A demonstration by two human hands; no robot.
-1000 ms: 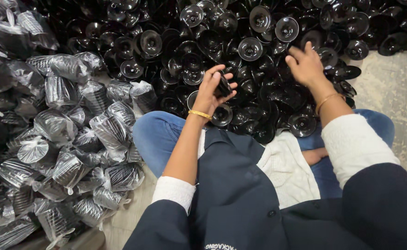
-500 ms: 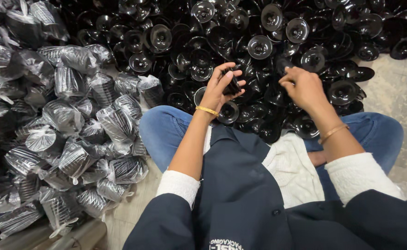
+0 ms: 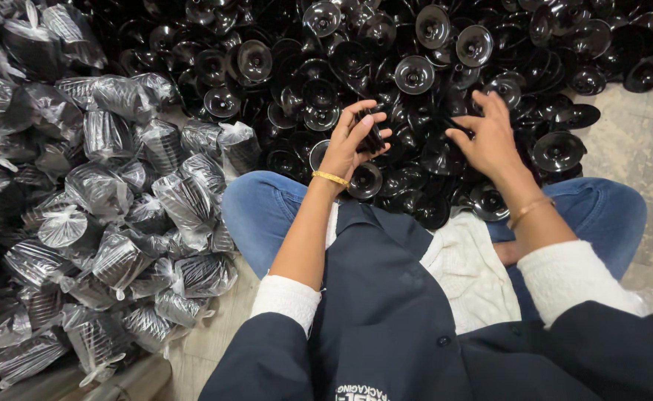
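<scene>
A big heap of loose black plastic cup-shaped parts (image 3: 415, 74) covers the floor in front of my crossed legs. My left hand (image 3: 352, 141) is shut on a small stack of these black parts (image 3: 372, 136), held just above the heap. My right hand (image 3: 490, 137) hovers to the right with fingers spread, its fingertips at or touching a black part in the pile; whether it grips anything I cannot tell. Each wrist carries a thin gold bangle.
Several clear plastic bags stuffed with stacked black parts (image 3: 111, 215) are piled along my left side. My knees in blue jeans (image 3: 267, 208) rest at the heap's near edge. Bare grey concrete floor (image 3: 638, 148) shows at the right.
My right hand has drawn back from the far part of the heap toward my left hand. My left hand keeps hold of its stack.
</scene>
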